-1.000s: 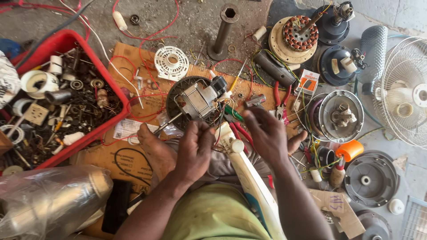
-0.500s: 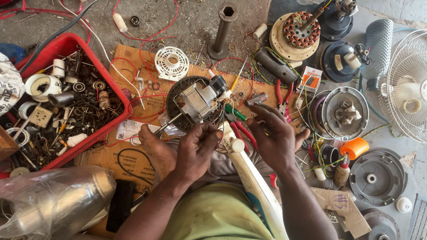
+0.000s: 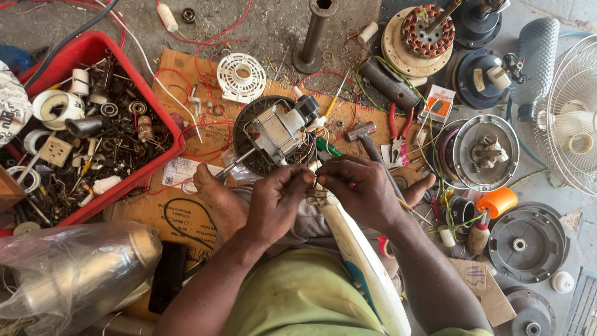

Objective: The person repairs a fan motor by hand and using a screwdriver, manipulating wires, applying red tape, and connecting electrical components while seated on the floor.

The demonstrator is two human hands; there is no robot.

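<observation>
Pinching thin wires [image 3: 316,182], left hand [image 3: 278,200] meets right hand [image 3: 360,190].

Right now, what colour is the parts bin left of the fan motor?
Red. The parts bin shows clearly in the head view, left of the fan motor.

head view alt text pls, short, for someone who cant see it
Seen from above, a person's left hand and right hand meet fingertip to fingertip over thin wires beside a small electric motor on cardboard. A red bin of parts sits left; fan housings, red pliers and a wire fan guard lie right.
</observation>
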